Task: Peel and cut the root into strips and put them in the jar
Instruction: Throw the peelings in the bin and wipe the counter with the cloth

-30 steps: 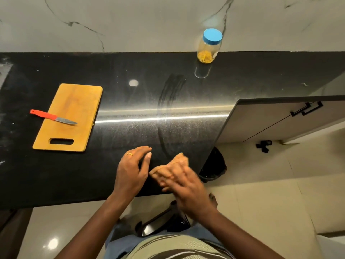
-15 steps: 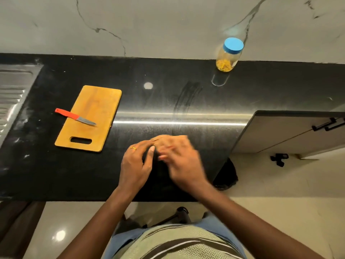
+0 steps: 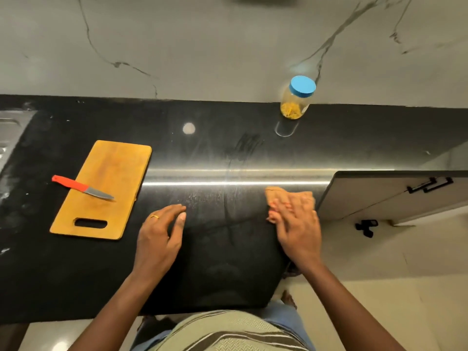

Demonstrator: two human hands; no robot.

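Observation:
A clear jar [image 3: 296, 102] with a blue lid stands at the back of the black counter [image 3: 228, 262], with yellow strips at its bottom. A wooden cutting board [image 3: 106, 183] lies at the left, and a red-handled knife [image 3: 81, 186] rests across it. My right hand [image 3: 296, 224] presses flat on an orange-brown cloth [image 3: 278, 195] near the counter's right edge. My left hand [image 3: 159, 234] rests on the counter mid-front with its fingers apart and nothing in it. No root is in view.
A steel sink drainboard [image 3: 10, 133] shows at the far left. An open cabinet door [image 3: 395, 193] with black handles juts out beside the counter's right end. A marble wall rises behind the jar. Wipe streaks mark the counter's middle.
My right hand has slid the cloth to the right along the counter, away from my left hand. My left hand has stayed in about the same place.

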